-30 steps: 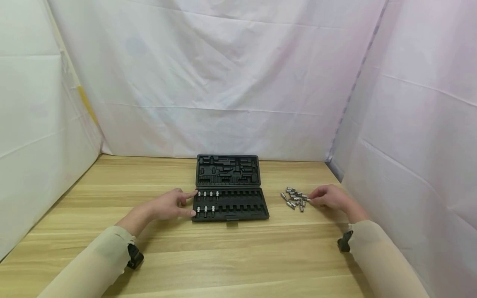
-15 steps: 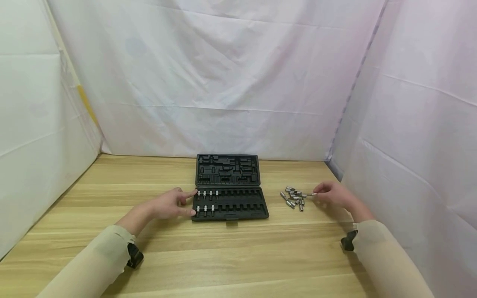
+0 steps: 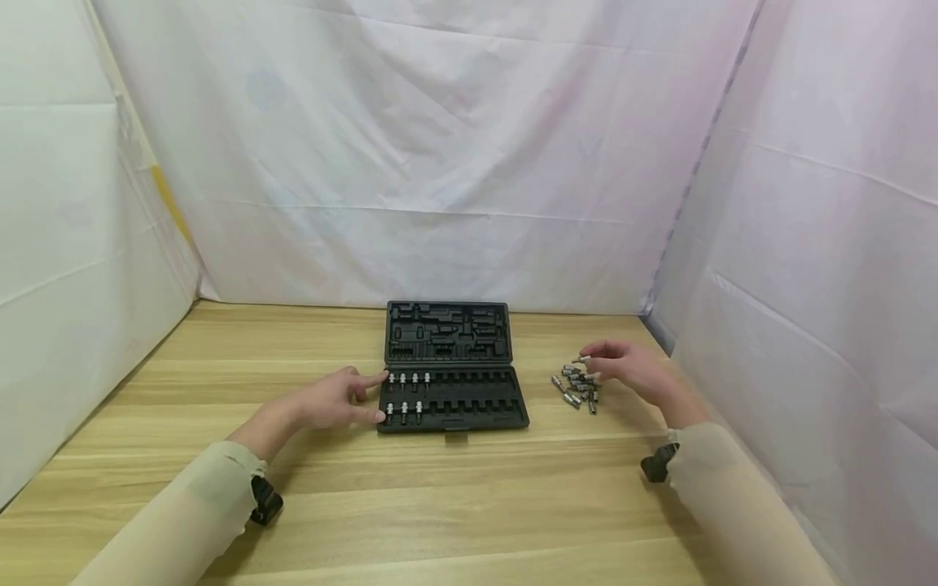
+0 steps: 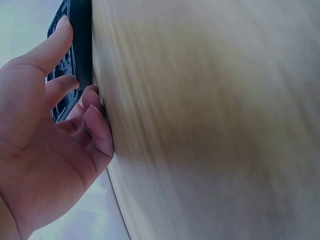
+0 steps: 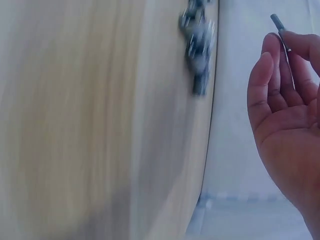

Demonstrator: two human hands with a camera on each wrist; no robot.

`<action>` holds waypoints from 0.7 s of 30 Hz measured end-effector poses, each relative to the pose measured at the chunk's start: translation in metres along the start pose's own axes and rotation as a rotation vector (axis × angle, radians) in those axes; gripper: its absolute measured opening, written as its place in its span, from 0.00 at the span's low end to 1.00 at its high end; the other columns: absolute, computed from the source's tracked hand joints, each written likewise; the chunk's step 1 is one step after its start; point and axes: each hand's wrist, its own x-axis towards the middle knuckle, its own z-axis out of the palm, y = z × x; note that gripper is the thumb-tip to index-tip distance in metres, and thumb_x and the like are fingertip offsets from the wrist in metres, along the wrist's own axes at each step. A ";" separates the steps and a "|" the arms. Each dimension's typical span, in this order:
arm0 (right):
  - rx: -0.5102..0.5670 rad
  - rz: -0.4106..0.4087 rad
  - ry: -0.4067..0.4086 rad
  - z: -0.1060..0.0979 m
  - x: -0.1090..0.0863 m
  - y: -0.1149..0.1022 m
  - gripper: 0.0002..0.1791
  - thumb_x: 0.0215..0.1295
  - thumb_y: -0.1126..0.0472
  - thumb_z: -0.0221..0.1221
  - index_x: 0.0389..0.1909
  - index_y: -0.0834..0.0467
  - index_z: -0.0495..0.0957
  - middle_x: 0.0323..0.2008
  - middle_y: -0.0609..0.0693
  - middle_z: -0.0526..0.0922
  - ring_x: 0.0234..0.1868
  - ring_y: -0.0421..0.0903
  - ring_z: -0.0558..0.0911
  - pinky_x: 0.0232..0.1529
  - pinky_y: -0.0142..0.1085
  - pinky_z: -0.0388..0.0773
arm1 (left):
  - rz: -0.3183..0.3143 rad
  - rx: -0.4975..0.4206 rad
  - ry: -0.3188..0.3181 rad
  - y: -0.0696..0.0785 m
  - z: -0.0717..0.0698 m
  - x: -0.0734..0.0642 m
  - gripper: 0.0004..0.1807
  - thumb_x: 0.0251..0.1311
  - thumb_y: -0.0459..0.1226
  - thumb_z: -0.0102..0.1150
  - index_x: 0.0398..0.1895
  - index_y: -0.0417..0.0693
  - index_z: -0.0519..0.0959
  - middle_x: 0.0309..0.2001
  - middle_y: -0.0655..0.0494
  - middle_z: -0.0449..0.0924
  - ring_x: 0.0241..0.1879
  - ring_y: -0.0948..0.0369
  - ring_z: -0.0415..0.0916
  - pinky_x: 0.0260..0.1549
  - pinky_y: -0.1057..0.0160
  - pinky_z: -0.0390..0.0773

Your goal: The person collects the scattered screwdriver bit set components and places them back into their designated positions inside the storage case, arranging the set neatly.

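Right hand moved up-left, grip clamped on socket bit (jutting leftward), left grip apart

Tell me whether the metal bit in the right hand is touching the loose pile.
Apart. The right wrist view shows the metal bit pinched by the right hand, with pale backdrop visible between bit and pile.

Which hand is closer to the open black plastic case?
Left. The left hand touches the left side of the case; the right hand, a silver metal bit in its grip, is off to the right by the loose silver bits.
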 end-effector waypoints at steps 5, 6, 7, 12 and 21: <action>0.096 -0.037 0.001 0.018 0.014 -0.020 0.23 0.81 0.53 0.63 0.69 0.61 0.80 0.62 0.65 0.85 0.56 0.49 0.87 0.60 0.45 0.85 | -0.001 -0.008 -0.001 0.000 0.000 0.000 0.49 0.68 0.51 0.75 0.86 0.49 0.62 0.46 0.46 0.72 0.42 0.55 0.70 0.41 0.57 0.77; 0.119 -0.046 -0.001 0.022 0.016 -0.024 0.23 0.82 0.53 0.63 0.69 0.61 0.80 0.63 0.65 0.85 0.56 0.48 0.87 0.60 0.45 0.85 | -0.001 -0.006 -0.002 0.000 0.000 0.001 0.49 0.68 0.52 0.75 0.86 0.49 0.63 0.46 0.46 0.72 0.42 0.55 0.70 0.42 0.57 0.77; 0.138 -0.056 -0.004 0.025 0.018 -0.028 0.23 0.82 0.53 0.63 0.69 0.61 0.81 0.63 0.63 0.86 0.57 0.47 0.88 0.61 0.46 0.85 | 0.000 -0.003 -0.003 0.000 0.000 0.000 0.49 0.68 0.52 0.74 0.86 0.49 0.63 0.47 0.46 0.72 0.42 0.55 0.70 0.42 0.57 0.77; 0.290 -0.108 -0.060 0.045 0.028 -0.045 0.21 0.83 0.57 0.62 0.69 0.62 0.80 0.60 0.58 0.89 0.58 0.43 0.89 0.63 0.43 0.86 | 0.003 0.003 -0.003 0.000 -0.001 0.000 0.49 0.68 0.52 0.74 0.86 0.49 0.62 0.47 0.45 0.73 0.43 0.55 0.71 0.43 0.57 0.77; 0.442 -0.170 -0.128 0.077 0.039 -0.073 0.25 0.83 0.64 0.60 0.72 0.73 0.73 0.59 0.67 0.84 0.54 0.43 0.91 0.62 0.43 0.87 | -0.005 0.005 -0.001 -0.002 -0.001 0.001 0.49 0.68 0.54 0.74 0.86 0.50 0.63 0.50 0.44 0.74 0.45 0.54 0.75 0.45 0.57 0.78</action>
